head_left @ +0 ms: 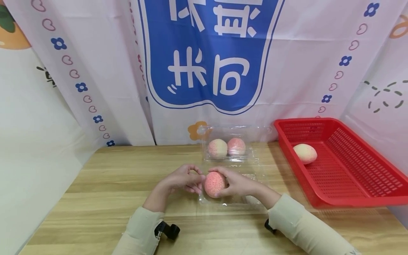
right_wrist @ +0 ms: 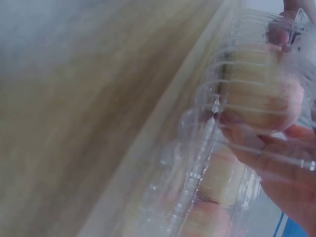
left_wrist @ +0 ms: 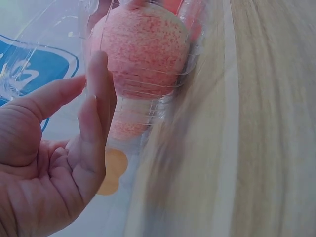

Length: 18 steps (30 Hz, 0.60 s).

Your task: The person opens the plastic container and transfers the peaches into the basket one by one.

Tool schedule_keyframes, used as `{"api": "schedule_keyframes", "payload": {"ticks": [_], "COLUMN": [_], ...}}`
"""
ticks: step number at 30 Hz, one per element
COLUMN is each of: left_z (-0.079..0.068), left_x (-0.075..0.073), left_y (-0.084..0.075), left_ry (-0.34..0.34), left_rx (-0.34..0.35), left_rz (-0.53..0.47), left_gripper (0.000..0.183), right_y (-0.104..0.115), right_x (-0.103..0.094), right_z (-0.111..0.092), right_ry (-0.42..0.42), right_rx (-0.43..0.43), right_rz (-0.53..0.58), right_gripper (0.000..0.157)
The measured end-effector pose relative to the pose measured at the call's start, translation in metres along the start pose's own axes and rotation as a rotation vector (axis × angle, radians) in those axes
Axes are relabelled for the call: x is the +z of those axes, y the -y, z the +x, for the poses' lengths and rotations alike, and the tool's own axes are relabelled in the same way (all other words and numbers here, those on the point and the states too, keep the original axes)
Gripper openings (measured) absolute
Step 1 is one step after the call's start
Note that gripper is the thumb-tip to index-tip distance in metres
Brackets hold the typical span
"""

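Observation:
A pink, speckled peach (head_left: 214, 185) sits at the front left of a clear plastic clamshell box (head_left: 224, 204). My right hand (head_left: 237, 182) grips this peach from its right side, thumb in front and fingers behind. At the box's left edge, my left hand (head_left: 185, 179) pinches the thin plastic between thumb and index finger, as the left wrist view shows. Farther back in the box, a pale peach (head_left: 218, 148) and a pinker peach (head_left: 236, 146) lie side by side behind clear plastic. Through the ribbed wall, the right wrist view shows the held peach's pale side (right_wrist: 247, 89).
A red plastic basket (head_left: 344, 202) stands on the right of the wooden table (head_left: 127, 184), with one pale peach (head_left: 305, 153) against its left wall. Behind the table hangs a printed white cloth (head_left: 287, 71) with a blue panel.

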<state>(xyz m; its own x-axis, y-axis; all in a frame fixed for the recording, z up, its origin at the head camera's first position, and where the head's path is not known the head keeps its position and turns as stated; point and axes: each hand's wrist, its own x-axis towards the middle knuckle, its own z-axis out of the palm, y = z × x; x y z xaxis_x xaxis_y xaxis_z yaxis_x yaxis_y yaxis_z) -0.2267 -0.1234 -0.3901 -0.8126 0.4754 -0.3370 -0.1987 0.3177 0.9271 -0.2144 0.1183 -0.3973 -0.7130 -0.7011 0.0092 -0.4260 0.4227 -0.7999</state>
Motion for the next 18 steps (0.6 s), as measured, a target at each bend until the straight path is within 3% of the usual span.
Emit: {"api": "schedule_keyframes", "payload": {"ticks": [8, 18], "left_z": [0.012, 0.022], "left_x": [-0.002, 0.001], "left_y": [-0.005, -0.005], "left_ry": [-0.116, -0.164], "left_rx": [-0.007, 0.091], "left_rz": [0.028, 0.029], "left_gripper": [0.050, 0.052], "right_y": [0.000, -0.004], "right_x": [-0.002, -0.013], "right_z": [-0.002, -0.015], "right_ry": [-0.003, -0.079], "right_rx": [-0.012, 0.009], "right_rz": [-0.008, 0.058], "right_gripper": [0.075, 0.076]}}
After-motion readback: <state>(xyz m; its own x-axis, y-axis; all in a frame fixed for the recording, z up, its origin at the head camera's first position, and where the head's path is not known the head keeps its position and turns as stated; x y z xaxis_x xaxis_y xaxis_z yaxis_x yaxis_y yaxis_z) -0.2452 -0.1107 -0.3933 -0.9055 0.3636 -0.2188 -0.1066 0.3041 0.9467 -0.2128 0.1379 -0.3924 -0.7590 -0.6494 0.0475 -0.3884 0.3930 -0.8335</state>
